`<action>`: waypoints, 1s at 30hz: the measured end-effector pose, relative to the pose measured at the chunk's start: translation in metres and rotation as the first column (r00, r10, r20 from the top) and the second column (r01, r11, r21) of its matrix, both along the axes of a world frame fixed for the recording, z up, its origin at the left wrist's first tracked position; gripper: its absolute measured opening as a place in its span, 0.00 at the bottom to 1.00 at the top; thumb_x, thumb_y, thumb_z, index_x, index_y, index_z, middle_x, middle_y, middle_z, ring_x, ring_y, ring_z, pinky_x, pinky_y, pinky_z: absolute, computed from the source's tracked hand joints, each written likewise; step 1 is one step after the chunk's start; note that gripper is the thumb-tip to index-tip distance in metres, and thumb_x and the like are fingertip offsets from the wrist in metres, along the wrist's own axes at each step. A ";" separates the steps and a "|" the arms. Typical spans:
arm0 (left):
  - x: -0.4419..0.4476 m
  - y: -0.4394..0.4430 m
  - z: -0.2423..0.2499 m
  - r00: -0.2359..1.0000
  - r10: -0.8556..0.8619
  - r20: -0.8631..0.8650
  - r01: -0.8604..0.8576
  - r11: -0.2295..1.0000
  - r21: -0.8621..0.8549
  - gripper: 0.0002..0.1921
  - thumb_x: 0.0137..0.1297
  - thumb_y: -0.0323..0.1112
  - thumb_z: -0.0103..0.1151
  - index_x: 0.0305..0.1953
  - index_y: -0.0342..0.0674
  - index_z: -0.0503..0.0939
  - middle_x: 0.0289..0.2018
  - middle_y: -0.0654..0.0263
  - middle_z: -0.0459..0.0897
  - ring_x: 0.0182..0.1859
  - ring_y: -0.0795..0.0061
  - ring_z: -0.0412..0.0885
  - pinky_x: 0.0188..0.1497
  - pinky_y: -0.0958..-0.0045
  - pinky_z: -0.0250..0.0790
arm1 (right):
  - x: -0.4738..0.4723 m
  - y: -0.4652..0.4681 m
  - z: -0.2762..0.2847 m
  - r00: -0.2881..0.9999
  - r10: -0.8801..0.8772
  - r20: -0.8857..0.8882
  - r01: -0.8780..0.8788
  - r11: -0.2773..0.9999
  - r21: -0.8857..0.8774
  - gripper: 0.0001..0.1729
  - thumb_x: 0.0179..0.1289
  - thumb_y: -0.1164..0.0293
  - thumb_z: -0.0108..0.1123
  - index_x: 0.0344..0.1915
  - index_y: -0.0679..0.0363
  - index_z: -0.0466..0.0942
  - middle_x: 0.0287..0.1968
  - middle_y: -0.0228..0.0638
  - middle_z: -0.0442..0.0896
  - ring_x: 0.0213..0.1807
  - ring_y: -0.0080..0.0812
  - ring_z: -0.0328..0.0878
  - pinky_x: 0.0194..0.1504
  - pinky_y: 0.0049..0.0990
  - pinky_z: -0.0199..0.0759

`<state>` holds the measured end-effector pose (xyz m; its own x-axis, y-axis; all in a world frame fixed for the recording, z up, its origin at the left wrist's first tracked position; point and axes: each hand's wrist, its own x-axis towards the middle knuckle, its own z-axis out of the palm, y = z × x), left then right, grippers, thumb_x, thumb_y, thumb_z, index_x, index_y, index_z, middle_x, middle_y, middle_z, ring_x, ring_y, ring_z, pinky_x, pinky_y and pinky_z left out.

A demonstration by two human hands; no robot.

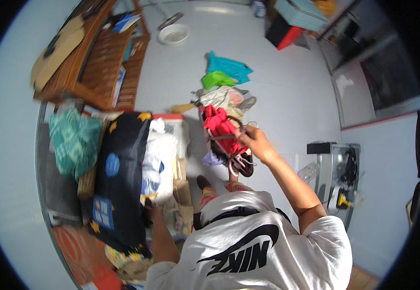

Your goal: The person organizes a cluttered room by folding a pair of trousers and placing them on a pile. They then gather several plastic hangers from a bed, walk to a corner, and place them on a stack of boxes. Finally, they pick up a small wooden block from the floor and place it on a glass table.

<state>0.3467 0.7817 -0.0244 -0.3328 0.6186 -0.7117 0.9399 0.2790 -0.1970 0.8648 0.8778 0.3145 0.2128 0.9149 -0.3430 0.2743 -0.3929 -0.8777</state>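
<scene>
My right hand, fingers closed, grips a thin dark strap above the heap of clothes. The strap seems to belong to a dark brown bag, with red cloth bulging out of it. Pink hangers or tubes poke out at its near end. Beyond it lie pale cloth, a bright green piece and a turquoise garment. On the left, my left hand is shadowed and blurred beside a black star-patterned cloth; its grip is unclear.
A teal cloth bundle, white plastic-wrapped items and cardboard crowd my left. Farther off stand a wooden shelf, a white basin and boxes. A glass tank and clear bottle are right.
</scene>
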 end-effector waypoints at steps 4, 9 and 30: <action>0.012 0.013 0.005 0.978 -0.151 -0.146 0.152 0.988 -0.006 0.33 0.69 0.41 0.52 0.73 0.47 0.57 0.73 0.38 0.44 0.67 0.35 0.63 0.58 0.43 0.69 | -0.008 -0.003 0.005 0.997 -0.068 0.034 0.067 0.998 0.022 0.23 0.69 0.56 0.58 0.34 0.69 0.76 0.27 0.38 0.82 0.30 0.29 0.79 0.36 0.32 0.72; 0.013 0.006 0.029 0.948 -0.285 -0.140 0.298 0.951 0.081 0.33 0.66 0.44 0.53 0.72 0.43 0.60 0.70 0.30 0.50 0.63 0.38 0.69 0.56 0.46 0.71 | -0.003 -0.008 0.023 0.996 -0.092 0.000 0.092 0.993 0.069 0.24 0.69 0.55 0.60 0.35 0.70 0.77 0.28 0.39 0.83 0.31 0.29 0.81 0.37 0.30 0.75; 0.110 0.015 0.091 0.900 -0.287 -0.328 0.377 0.890 0.255 0.23 0.68 0.42 0.57 0.57 0.31 0.76 0.57 0.52 0.72 0.57 0.50 0.74 0.45 0.54 0.79 | 0.084 -0.052 0.036 0.981 0.018 -0.192 0.010 0.989 0.148 0.18 0.70 0.61 0.59 0.48 0.65 0.77 0.34 0.31 0.81 0.35 0.23 0.76 0.42 0.26 0.73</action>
